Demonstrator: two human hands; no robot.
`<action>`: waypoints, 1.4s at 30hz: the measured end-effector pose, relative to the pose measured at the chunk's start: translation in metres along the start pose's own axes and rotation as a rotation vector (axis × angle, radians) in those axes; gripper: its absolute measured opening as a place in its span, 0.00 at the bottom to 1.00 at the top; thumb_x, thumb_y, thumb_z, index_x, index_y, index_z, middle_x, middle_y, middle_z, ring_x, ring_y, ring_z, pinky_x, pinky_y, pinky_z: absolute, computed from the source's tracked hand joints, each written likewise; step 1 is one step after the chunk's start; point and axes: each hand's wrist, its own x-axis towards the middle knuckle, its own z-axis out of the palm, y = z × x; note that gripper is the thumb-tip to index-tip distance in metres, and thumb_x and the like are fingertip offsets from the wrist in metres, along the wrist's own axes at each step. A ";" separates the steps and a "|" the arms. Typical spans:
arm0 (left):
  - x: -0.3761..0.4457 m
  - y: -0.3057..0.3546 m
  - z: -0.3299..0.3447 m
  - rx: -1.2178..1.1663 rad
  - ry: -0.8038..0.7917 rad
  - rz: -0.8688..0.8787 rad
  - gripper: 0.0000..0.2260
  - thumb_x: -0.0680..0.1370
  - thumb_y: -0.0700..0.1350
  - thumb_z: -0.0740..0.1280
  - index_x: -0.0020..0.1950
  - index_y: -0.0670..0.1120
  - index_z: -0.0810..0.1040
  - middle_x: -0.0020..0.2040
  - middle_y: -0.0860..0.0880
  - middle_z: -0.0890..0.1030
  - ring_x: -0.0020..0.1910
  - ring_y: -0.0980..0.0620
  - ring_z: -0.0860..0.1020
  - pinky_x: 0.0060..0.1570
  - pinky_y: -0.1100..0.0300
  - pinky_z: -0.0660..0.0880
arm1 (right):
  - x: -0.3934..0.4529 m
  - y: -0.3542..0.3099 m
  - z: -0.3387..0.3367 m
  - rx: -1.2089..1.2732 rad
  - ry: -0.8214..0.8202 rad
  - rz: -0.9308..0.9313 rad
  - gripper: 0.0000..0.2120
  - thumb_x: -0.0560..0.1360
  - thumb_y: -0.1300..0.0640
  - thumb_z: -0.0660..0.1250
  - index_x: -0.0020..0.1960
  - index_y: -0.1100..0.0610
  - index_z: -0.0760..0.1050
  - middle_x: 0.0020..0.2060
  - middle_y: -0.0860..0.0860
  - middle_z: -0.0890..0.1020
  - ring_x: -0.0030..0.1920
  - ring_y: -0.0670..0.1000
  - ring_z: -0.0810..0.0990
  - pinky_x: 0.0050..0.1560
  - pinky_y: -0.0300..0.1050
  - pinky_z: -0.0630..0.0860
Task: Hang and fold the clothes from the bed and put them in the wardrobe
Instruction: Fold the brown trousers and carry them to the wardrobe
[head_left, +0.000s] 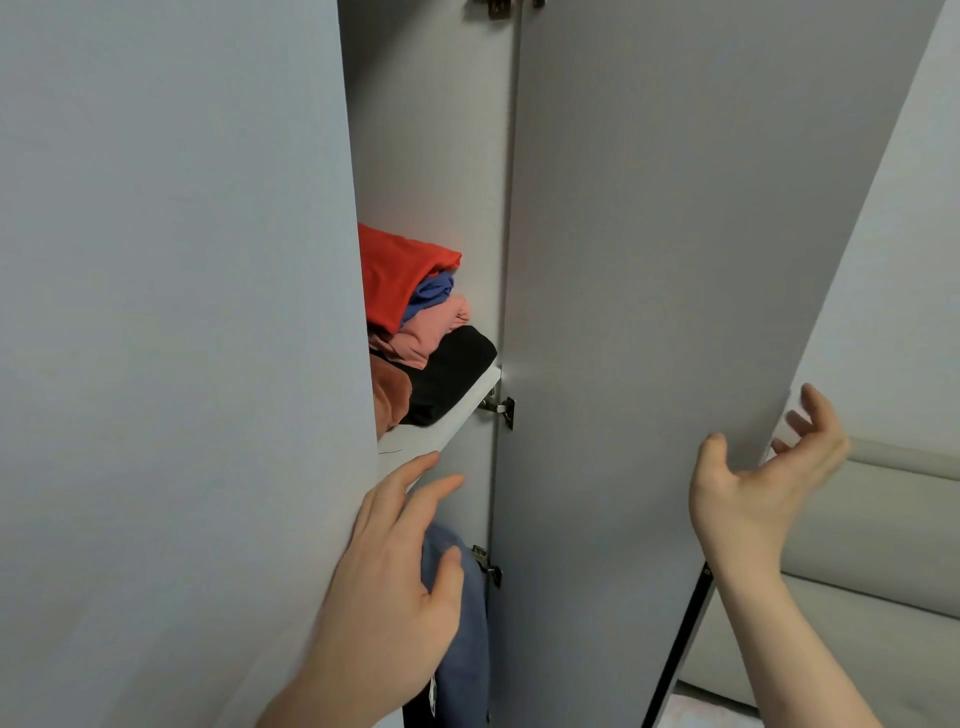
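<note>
The left hand (387, 587) is sitting nearest the lens, fingers straight and spread, reaching along the edge of the left wardrobe door (171, 364) with the fingertips up by the front lip of the white shelf (441, 423). That grip is holding nothing. The right hand (753, 483) is coming in at the outer edge of the right wardrobe door (649, 260), thumb lying on the door's inner face, fingers loosely curved around the edge behind it; it is not plainly clamping the panel.

Between the two doors the wardrobe is showing a narrow gap, and the clothes are sitting in there. On the shelf a folded stack is resting: a red garment (400, 275) on top, a blue one (428, 296) under it, a pink one (431, 332) below that, a black one (452, 379) at the bottom right, and a rust-brown piece (389, 400) peeking out at the left. Under the shelf, a blue-grey garment (460, 623) is hanging just behind the left hand. Metal hinges (501, 408) are showing on the right door. Off to the right, a pale padded headboard (883, 545) is sitting behind the door.
</note>
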 end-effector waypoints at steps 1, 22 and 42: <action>-0.001 0.000 0.001 0.000 0.001 -0.002 0.25 0.72 0.47 0.65 0.69 0.60 0.74 0.73 0.69 0.64 0.72 0.65 0.64 0.69 0.63 0.64 | 0.000 -0.001 0.002 0.047 0.003 0.069 0.35 0.71 0.63 0.67 0.77 0.59 0.61 0.69 0.54 0.68 0.69 0.54 0.71 0.69 0.57 0.71; -0.052 0.018 -0.045 0.023 0.072 0.011 0.28 0.74 0.39 0.71 0.68 0.63 0.72 0.73 0.70 0.62 0.74 0.65 0.63 0.65 0.80 0.56 | -0.094 -0.085 0.016 0.229 -0.357 0.153 0.22 0.81 0.60 0.65 0.67 0.37 0.65 0.60 0.36 0.75 0.58 0.48 0.79 0.60 0.52 0.78; -0.094 0.020 -0.071 0.058 -0.027 0.008 0.32 0.76 0.46 0.56 0.73 0.72 0.48 0.77 0.73 0.39 0.77 0.70 0.52 0.67 0.72 0.63 | -0.172 -0.115 0.074 0.299 -0.578 -0.016 0.29 0.83 0.62 0.61 0.81 0.49 0.55 0.79 0.37 0.60 0.80 0.44 0.59 0.78 0.50 0.61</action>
